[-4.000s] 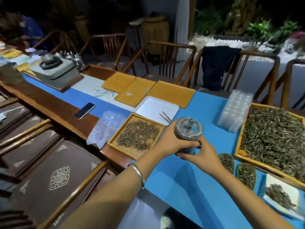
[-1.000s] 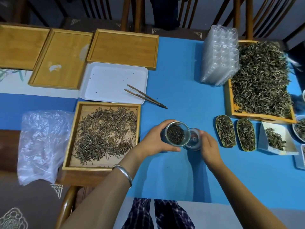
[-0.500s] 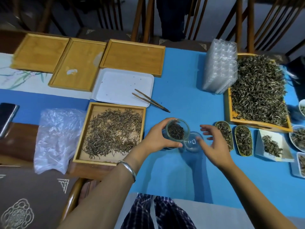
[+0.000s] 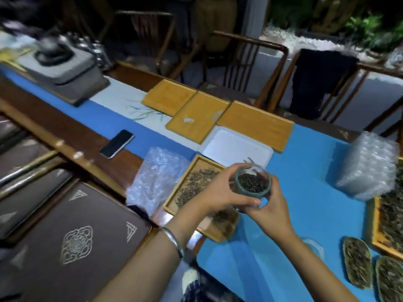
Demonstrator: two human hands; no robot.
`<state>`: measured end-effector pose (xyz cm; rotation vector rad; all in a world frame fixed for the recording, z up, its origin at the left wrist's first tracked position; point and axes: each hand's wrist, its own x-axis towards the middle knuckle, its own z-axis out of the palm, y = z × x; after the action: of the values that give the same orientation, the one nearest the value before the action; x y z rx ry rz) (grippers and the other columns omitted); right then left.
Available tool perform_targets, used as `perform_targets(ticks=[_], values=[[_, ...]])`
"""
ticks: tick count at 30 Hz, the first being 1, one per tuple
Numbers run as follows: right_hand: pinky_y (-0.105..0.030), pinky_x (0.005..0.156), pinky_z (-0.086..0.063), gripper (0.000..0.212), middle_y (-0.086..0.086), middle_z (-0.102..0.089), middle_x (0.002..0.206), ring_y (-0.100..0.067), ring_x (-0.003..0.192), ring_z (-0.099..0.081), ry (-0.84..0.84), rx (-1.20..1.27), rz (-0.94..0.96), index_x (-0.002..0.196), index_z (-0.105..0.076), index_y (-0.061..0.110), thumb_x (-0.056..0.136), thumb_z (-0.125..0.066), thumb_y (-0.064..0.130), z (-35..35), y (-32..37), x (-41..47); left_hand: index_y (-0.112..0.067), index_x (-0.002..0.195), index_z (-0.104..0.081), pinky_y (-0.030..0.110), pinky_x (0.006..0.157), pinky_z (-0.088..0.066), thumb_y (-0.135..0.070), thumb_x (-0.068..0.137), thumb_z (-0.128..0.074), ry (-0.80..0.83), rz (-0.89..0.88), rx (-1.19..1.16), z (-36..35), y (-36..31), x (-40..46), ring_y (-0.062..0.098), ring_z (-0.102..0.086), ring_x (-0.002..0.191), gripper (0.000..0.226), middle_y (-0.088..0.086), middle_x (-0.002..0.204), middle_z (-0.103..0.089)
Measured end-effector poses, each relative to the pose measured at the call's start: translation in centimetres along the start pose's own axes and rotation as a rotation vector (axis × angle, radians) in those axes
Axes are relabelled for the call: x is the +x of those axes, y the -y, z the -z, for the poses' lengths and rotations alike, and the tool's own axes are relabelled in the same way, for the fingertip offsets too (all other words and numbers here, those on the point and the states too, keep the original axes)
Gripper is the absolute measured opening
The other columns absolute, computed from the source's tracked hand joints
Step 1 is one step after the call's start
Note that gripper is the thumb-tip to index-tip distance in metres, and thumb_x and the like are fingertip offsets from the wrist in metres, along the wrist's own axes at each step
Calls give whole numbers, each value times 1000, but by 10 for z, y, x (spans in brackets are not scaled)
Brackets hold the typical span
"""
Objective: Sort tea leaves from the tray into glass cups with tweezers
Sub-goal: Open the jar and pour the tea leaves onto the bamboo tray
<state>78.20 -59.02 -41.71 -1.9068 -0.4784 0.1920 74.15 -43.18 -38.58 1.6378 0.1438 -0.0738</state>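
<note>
Both hands hold a glass cup of dark tea leaves above the near edge of the table: the left hand has fingers and thumb curled round its left side, the right hand wraps it from below and right. Just under them lies the wooden tray of loose tea, on a blue cloth covering the table's right part. Beyond it sits a white tray with the tweezers barely visible behind the cup, and three bare bamboo trays farther back. A crumpled plastic bag and a phone lie left, on the dark wood. A clear lid rests near right. Wooden chairs stand along the far side, in a dim room.
</note>
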Motion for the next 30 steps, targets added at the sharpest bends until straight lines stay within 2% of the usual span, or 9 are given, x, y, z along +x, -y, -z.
perform_targets(ticks=[2, 4, 9, 12, 17, 20, 24, 27, 30], values=[[-11, 80, -46, 81, 33, -58, 111, 7, 103, -59, 45, 8, 30, 114, -42, 53, 57, -90, 21, -20, 10, 8, -39, 140, -45, 34, 107, -45, -30, 61, -90, 1, 46, -11, 31, 2, -14, 9, -52, 129, 91, -5, 139, -54], [-4, 80, -41, 75, 39, -55, 109, 15, 101, -54, 49, 0, 42, 110, -42, 53, 57, -90, 31, -40, 18, 14, -48, 132, -49, 30, 105, -45, -36, 67, -83, -48, 75, -27, 66, 8, -26, 7, -50, 129, 75, -11, 137, -52], [1, 77, -39, 76, 33, -55, 110, 13, 103, -52, 51, -6, -14, 115, -45, 40, 51, -82, 59, -82, 32, 38, -18, 112, -64, 24, 89, -49, 0, 92, -61, -538, 105, 30, 158, 47, -35, 19, -61, 104, 28, 6, 108, -65], [-5, 75, -41, 81, 38, -52, 110, 18, 103, -49, 49, -30, -52, 117, -44, 42, 48, -79, 66, -100, 31, 53, -15, 103, -66, 34, 81, -52, -12, 92, -63, -660, 267, 80, 209, 75, -20, 28, -65, 93, 12, 8, 94, -67], [-11, 80, -38, 80, 45, -48, 109, 25, 101, -46, 45, -99, -106, 116, -40, 52, 47, -79, 65, -114, 19, 73, -18, 80, -56, 37, 81, -54, -34, 90, -64, -646, 502, 279, 254, 110, 32, 32, -67, 93, 21, 8, 90, -70], [-15, 84, -37, 81, 49, -46, 108, 28, 100, -44, 24, -128, -149, 113, -36, 62, 45, -80, 63, -115, 11, 77, -17, 105, -60, 35, 79, -50, -35, 91, -62, -605, 445, 504, 259, 129, 55, 29, -62, 99, 22, 7, 97, -66], [-16, 87, -34, 83, 53, -43, 108, 32, 99, -40, 18, -169, -168, 110, -31, 72, 45, -81, 57, -112, 3, 82, -22, 135, -55, 44, 107, -36, -26, 92, -59, -268, 222, 819, 264, 155, 80, 30, -42, 132, 43, 10, 139, -49], [-18, 88, -35, 85, 55, -41, 108, 33, 99, -39, 19, -183, -196, 110, -28, 75, 46, -80, 57, -110, 1, 86, -22, 115, -69, 46, 107, -34, -21, 91, -59, -190, 168, 933, 272, 166, 85, 27, -45, 131, 27, 7, 133, -56], [-12, 83, -33, 84, 57, -40, 107, 35, 98, -39, 8, -199, -190, 111, -28, 75, 47, -80, 58, -113, 3, 89, -19, 93, -73, 45, 102, -38, -19, 89, -62, -281, 90, 839, 276, 167, 80, 24, -54, 116, 11, 2, 115, -64]])
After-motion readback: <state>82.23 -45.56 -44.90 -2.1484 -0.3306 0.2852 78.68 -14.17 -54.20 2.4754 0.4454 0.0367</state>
